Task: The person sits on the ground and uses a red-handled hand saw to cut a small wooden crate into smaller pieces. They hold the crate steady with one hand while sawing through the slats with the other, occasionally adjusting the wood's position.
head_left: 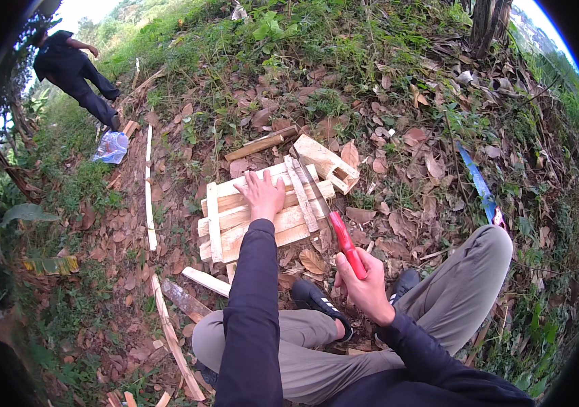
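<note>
- Left hand (pixel 264 195), spread wide, rests palm-down on the slatted wooden panel (pixel 238 239), ahead of the bent knees (pixel 486 251).
- Right hand (pixel 367 285) clenches the red-handled tool (pixel 346 244); its thin blade slants over the panel's right end (contact unclear).
- Black shoe (pixel 311 298) shows white stripes.
- Left arm (pixel 252 305) reaches straight; right forearm (pixel 432 359) slants inward.

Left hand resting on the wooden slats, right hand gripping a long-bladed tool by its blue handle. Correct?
Not quite: the handle is red, not blue, as the head view shows. The left hand does rest on the wooden slats, and the right hand grips the long-bladed tool.
</note>
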`<state>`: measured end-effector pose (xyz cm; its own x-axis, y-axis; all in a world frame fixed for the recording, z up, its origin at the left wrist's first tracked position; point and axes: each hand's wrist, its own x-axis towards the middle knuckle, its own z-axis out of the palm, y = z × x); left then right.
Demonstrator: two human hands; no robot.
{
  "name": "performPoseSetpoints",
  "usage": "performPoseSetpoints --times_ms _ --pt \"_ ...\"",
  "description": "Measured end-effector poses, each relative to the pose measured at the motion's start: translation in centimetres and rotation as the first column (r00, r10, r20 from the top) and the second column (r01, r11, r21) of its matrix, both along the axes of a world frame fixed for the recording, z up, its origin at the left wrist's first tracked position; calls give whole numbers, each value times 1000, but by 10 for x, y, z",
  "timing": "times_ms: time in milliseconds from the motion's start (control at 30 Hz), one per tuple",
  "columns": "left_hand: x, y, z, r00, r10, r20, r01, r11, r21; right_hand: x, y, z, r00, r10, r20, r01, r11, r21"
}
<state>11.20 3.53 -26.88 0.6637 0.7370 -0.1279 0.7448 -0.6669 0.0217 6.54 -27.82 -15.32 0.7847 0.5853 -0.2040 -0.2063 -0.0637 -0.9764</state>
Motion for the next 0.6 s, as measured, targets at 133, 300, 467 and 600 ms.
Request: performPoseSetpoints --times_ms 133,300,467,600 --pt "-1 1 -14 987 -78 141 78 997 7 0 -1 6 1000 -29 10 29 999 -24" --pt "0 -9 -6 983 -58 175 66 997 -43 -6 5 5 996 10 90 -8 1000 -27" --pt "-3 -4 -6 981 -61 182 67 997 -24 -13 13 0 992 -67 103 73 996 -56" --pt "0 -7 -2 986 -58 154 61 998 -14 -16 12 14 986 -123 114 127 991 -27"
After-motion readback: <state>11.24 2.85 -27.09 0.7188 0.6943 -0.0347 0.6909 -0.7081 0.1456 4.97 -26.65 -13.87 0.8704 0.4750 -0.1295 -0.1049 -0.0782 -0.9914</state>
